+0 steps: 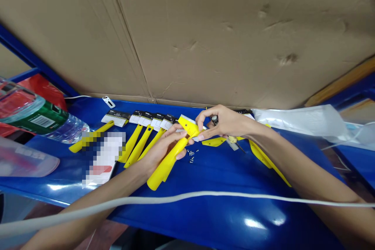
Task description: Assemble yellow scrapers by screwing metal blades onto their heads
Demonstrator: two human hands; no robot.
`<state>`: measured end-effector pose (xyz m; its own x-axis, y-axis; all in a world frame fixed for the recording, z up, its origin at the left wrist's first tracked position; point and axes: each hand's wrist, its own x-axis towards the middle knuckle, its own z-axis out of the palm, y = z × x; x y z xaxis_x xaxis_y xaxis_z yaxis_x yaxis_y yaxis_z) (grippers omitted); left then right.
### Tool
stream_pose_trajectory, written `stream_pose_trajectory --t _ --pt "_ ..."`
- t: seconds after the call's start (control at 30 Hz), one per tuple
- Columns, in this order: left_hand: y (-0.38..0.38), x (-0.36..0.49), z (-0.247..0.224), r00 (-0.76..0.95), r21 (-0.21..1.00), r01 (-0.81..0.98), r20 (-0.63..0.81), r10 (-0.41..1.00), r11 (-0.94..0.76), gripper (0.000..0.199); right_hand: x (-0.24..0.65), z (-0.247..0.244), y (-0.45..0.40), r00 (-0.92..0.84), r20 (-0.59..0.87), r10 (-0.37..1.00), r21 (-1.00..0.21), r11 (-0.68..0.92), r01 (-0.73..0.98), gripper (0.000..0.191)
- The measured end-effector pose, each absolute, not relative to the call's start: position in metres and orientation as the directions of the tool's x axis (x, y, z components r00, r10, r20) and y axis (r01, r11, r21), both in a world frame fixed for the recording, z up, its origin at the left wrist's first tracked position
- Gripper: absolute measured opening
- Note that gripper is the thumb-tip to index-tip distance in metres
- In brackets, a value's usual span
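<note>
Smooth yellow plastic handles — on a glossy blue tabletop.

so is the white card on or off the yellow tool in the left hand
Seems on: white card edges show at the head of the yellow tool, between the left hand and right hand, though mostly hidden.

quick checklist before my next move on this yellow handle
Left hand on the yellow plastic handle: ok, fingers wrapped around it.
Right hand on the head end: ok, fingertips touching it.
Small screws on the blue table: ok, lying loose beside the handle.
Any screw in the head end: cannot tell, fingers hide it.
Pale cable: not ok, runs across in front of both forearms.
</note>
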<state>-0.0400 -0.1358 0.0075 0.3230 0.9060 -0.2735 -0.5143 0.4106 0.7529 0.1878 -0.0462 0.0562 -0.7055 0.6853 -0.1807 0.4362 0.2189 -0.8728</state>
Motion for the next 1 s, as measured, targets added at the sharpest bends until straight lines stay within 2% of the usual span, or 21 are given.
stream_pose_trajectory --t 0.23,0.43,0.67,0.8,0.9,1.0 --pt "-0.135 -0.047 0.004 0.384 0.714 -0.506 -0.317 0.867 0.484 0.029 0.187 0.064 -0.049 -0.641 -0.199 0.741 -0.859 0.183 0.479 0.048" --pt "-0.133 -0.046 0.009 0.339 0.642 -0.587 -0.359 0.87 0.494 0.023 0.194 0.068 -0.047 -0.621 -0.116 0.775 -0.906 0.174 0.386 0.04" --pt "-0.137 -0.042 0.013 0.343 0.737 -0.528 -0.27 0.9 0.422 0.028 0.191 0.062 -0.048 -0.675 -0.135 0.726 -0.896 0.202 0.396 0.035" --pt "-0.137 -0.042 0.011 0.342 0.751 -0.51 -0.272 0.9 0.42 0.031 0.191 0.06 -0.048 -0.684 -0.135 0.717 -0.89 0.216 0.402 0.037" --pt "-0.136 -0.042 0.008 0.319 0.733 -0.54 -0.276 0.906 0.414 0.033 0.196 0.07 -0.049 -0.62 -0.053 0.783 -0.876 0.262 0.405 0.04" --pt "-0.135 -0.044 0.004 0.327 0.725 -0.538 -0.29 0.899 0.43 0.031 0.205 0.087 -0.054 -0.469 0.162 0.868 -0.859 0.358 0.365 0.035"
